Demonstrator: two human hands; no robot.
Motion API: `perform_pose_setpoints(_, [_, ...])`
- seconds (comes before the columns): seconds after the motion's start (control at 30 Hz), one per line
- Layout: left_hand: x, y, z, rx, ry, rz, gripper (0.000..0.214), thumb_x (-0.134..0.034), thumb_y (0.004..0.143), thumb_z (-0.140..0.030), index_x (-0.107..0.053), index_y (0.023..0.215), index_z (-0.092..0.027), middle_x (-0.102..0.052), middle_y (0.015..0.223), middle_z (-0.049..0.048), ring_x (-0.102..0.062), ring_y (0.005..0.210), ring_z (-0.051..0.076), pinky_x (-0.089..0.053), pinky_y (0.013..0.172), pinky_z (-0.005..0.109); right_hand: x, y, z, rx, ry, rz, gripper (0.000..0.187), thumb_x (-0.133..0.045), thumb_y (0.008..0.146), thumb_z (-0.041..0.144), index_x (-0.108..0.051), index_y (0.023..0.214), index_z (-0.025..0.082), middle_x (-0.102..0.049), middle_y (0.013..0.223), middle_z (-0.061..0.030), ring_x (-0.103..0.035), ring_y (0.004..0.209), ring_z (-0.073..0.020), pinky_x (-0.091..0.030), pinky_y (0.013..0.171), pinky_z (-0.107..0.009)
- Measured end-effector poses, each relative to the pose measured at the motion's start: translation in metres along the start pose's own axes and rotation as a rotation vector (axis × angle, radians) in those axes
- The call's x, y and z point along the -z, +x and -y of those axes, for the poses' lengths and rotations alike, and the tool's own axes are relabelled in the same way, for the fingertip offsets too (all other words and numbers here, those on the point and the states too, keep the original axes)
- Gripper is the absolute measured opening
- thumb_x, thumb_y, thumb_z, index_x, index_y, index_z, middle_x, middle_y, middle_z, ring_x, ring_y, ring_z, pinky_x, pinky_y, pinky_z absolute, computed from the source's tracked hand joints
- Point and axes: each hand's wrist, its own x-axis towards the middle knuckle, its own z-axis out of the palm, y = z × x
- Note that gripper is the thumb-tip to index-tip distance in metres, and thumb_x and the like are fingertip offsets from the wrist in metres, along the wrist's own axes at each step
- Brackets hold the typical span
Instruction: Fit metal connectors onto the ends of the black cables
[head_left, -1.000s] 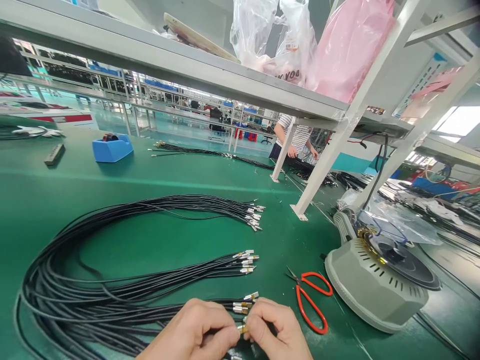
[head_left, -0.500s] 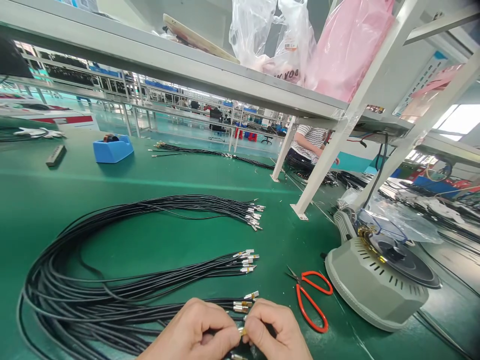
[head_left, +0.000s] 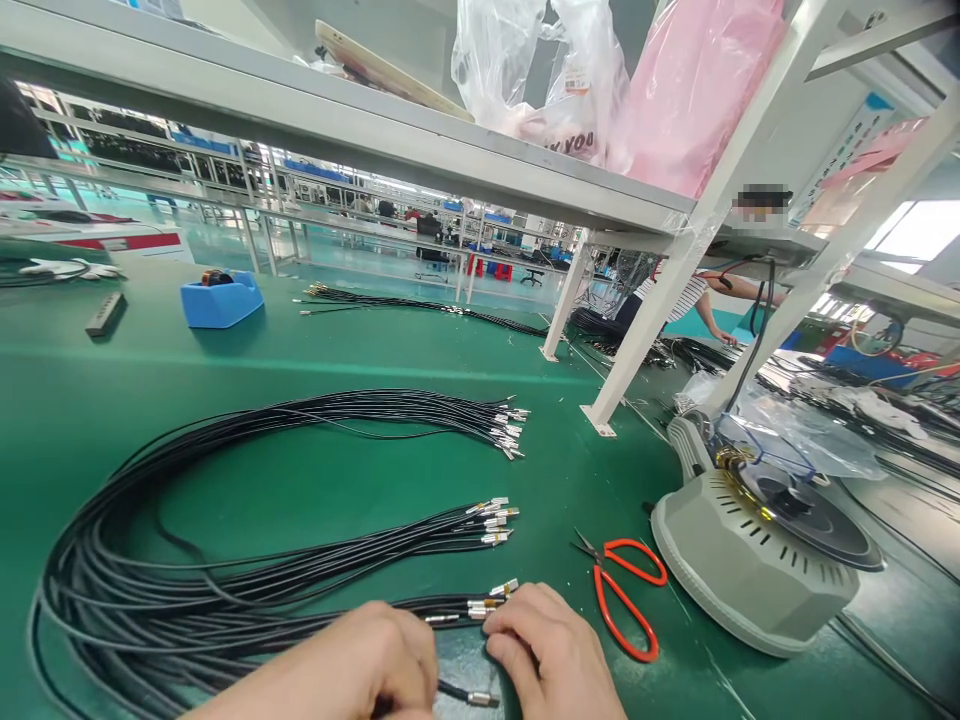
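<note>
My left hand (head_left: 382,660) is at the lower middle, fingers curled closed around a black cable (head_left: 452,690). That cable's metal connector (head_left: 482,699) sticks out to the right, and the grip itself is mostly hidden. Close by, my right hand (head_left: 553,650) has bent fingers, with the fingertips against the ends of a small group of cable connectors (head_left: 481,608). What lies between its thumb and fingers is hidden. Behind both hands, a looped bundle of black cables (head_left: 112,530) has two more groups of silver ends, connectors (head_left: 495,522) and connectors (head_left: 508,432).
Red-handled scissors (head_left: 628,625) lie open right of my hands, beside a grey round tape dispenser (head_left: 757,570). A blue tape holder (head_left: 223,302), a small grey block (head_left: 106,314) and another cable bundle (head_left: 420,303) lie farther back. Shelf post (head_left: 637,340) stands on the bench. A person's arm (head_left: 709,310) shows behind.
My hands, earlier pinching a connector together, have separated. The left moved left and down; the right stays by the connector ends. The person behind has shifted right, one arm stretched out.
</note>
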Motion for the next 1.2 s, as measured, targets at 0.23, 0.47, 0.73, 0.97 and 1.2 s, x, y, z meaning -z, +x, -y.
perform_pose_setpoints(0.23, [0.012, 0.005, 0.007, 0.169, 0.317, -0.225, 0.023, -0.049, 0.094, -0.022, -0.064, 0.078, -0.023, -0.067, 0.082, -0.0008, -0.063, 0.078, 0.019, -0.040, 0.069, 0.025, -0.009, 0.001, 0.005, 0.071, -0.113, -0.061, 0.020, -0.050, 0.094, 0.016, -0.064, 0.105, 0.025, -0.066, 0.096, -0.0019, -0.058, 0.088, -0.0212, -0.043, 0.074, -0.030])
perform_pose_setpoints(0.47, [-0.008, 0.014, 0.015, 0.165, 0.518, -0.241, 0.019, -0.046, 0.094, -0.014, -0.062, 0.085, -0.020, -0.064, 0.088, 0.0021, -0.064, 0.079, 0.022, -0.040, 0.065, 0.030, -0.020, 0.005, 0.009, 0.055, -0.168, -0.119, 0.027, -0.055, 0.089, 0.025, -0.052, 0.063, 0.021, -0.056, 0.067, -0.0004, -0.054, 0.069, -0.0182, -0.034, 0.060, -0.030])
perform_pose_setpoints(0.73, [-0.010, 0.010, 0.007, 0.011, 0.381, -0.300, 0.021, -0.037, 0.099, -0.018, -0.052, 0.085, -0.021, -0.057, 0.089, 0.0020, -0.053, 0.083, 0.023, -0.038, 0.070, 0.032, -0.012, 0.008, 0.013, 0.133, 0.048, -0.025, 0.019, -0.051, 0.095, 0.022, -0.060, 0.078, 0.023, -0.062, 0.078, 0.0004, -0.057, 0.075, -0.0158, -0.039, 0.066, -0.025])
perform_pose_setpoints(0.97, [-0.014, 0.009, -0.010, 0.094, 0.082, -0.206, 0.022, -0.032, 0.100, -0.028, -0.050, 0.088, -0.023, -0.059, 0.088, 0.0011, -0.055, 0.073, 0.018, -0.043, 0.066, 0.027, -0.005, 0.001, 0.012, 0.189, 0.112, -0.061, 0.009, -0.058, 0.089, 0.021, -0.060, 0.081, 0.021, -0.062, 0.075, -0.0007, -0.056, 0.071, -0.0164, -0.040, 0.065, -0.027])
perform_pose_setpoints(1.2, [-0.014, 0.010, -0.010, 0.029, 0.108, -0.173, 0.034, -0.038, 0.101, -0.026, -0.067, 0.084, -0.022, -0.061, 0.084, 0.0008, -0.058, 0.078, 0.016, -0.044, 0.073, 0.022, 0.011, 0.001, 0.013, 0.122, 0.224, -0.062, 0.027, -0.045, 0.099, 0.028, -0.061, 0.079, 0.022, -0.062, 0.076, -0.0015, -0.057, 0.073, -0.0158, -0.043, 0.067, -0.025])
